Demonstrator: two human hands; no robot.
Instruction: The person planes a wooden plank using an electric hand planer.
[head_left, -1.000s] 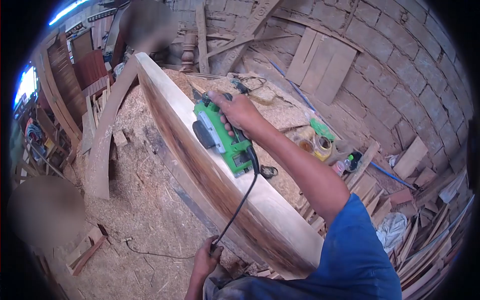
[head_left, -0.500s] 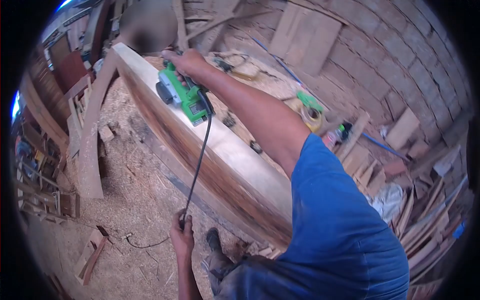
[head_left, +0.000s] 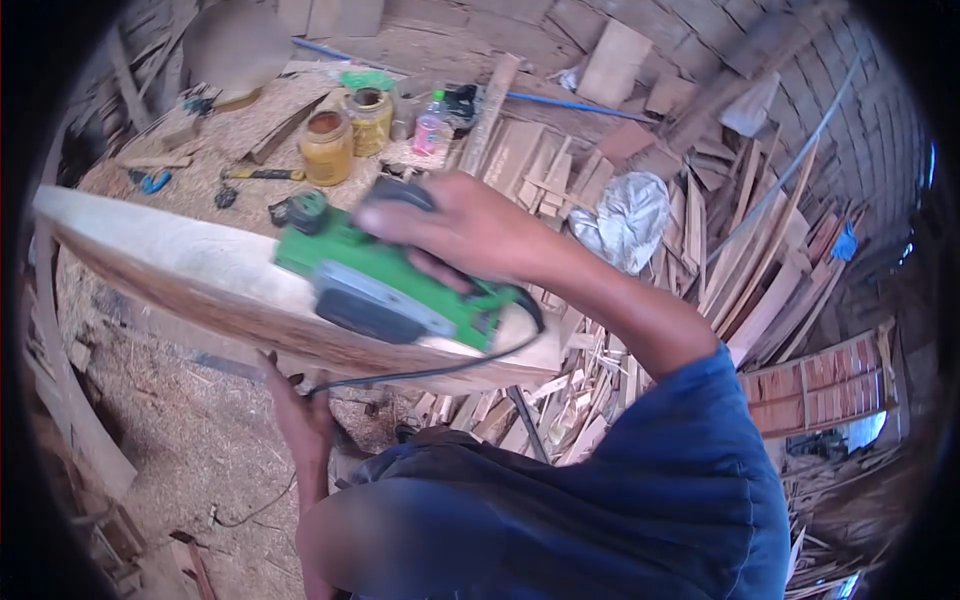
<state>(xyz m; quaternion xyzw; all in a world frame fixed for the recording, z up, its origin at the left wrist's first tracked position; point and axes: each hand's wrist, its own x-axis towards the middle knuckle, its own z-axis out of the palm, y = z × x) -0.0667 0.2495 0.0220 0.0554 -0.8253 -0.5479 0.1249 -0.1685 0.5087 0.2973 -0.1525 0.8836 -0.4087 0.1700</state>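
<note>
My right hand [head_left: 455, 225] is closed round the handle of a green electric planer [head_left: 375, 285]. The planer rests on the pale top face of a long curved timber [head_left: 170, 240], towards its right end. Dark brown grain shows along the timber's near side. Below that side, my left hand [head_left: 300, 410] grips the planer's black power cord [head_left: 425, 373] between thumb and fingers, one finger pointing up. The cord loops from the planer's rear back to this hand. The planer's sole is hidden against the wood.
Behind the timber stand two yellowish jars, one jar [head_left: 326, 150] nearer, and a pink bottle [head_left: 428, 128]. A yellow-and-black handled tool [head_left: 265, 174] lies among shavings. Offcuts [head_left: 520, 165] and a silvery plastic sheet [head_left: 625, 220] lie to the right. Shavings [head_left: 190, 420] cover the floor.
The planer, in my right hand, has moved along the timber from its far part to the right end. My left hand has come up near the timber's side with the cord. The view has turned right.
</note>
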